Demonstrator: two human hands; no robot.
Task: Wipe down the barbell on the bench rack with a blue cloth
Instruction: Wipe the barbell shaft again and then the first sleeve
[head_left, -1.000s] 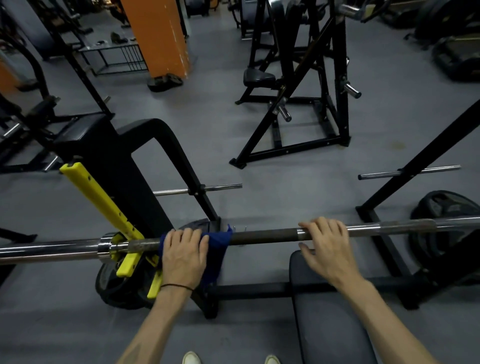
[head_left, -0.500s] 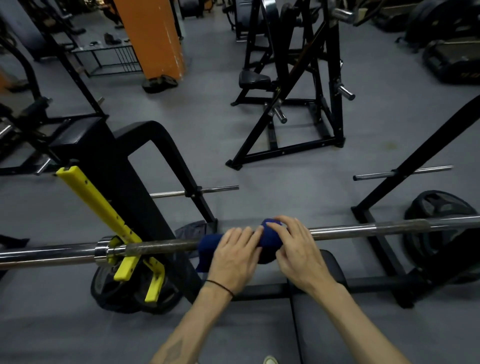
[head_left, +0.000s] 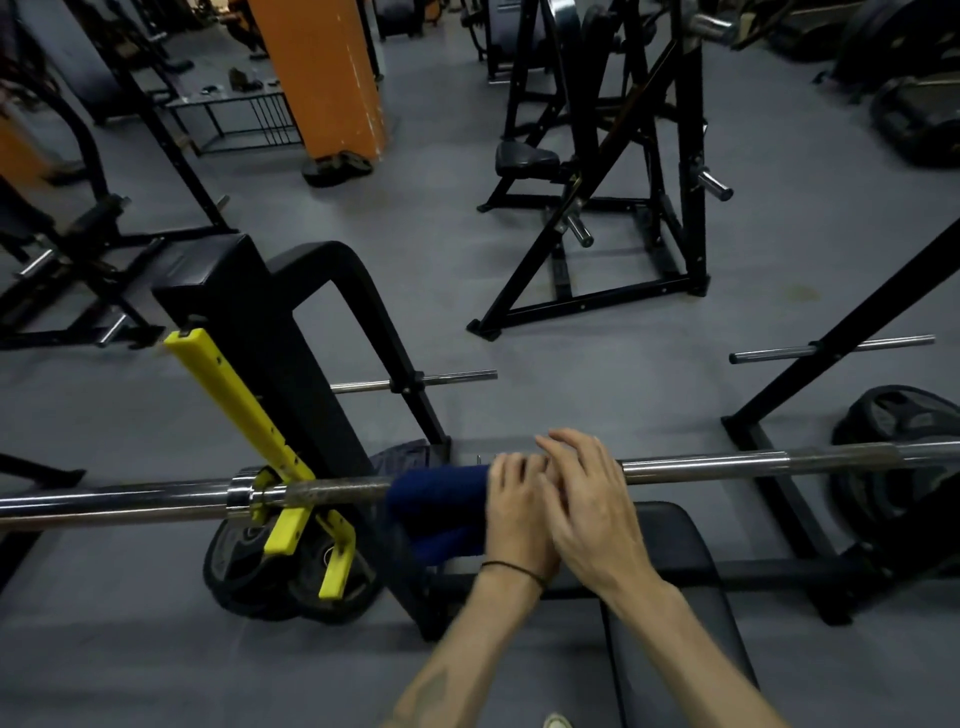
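Both hands sit side by side at the middle of the barbell (head_left: 727, 462), at about 6 o'clock in the head view. The left hand (head_left: 519, 514) lies over the bar with its fingers curled down onto the blue cloth (head_left: 441, 499), holding it against the steel. The right hand (head_left: 592, 504) overlaps the left one from the 3 o'clock side, fingers bent over the bar; motion blur makes it hard to say whether they clasp the cloth, the bar, or only the other hand.

Most of the cloth shows toward 9 o'clock of the left hand, draped over the bar and hanging below it. The bar runs from 9 to 3 o'clock and rests in a yellow rack hook (head_left: 291, 519) at 8 o'clock. A black bench pad (head_left: 675, 597) lies under the forearms, with weight plates (head_left: 260, 577) on the floor below the hook.
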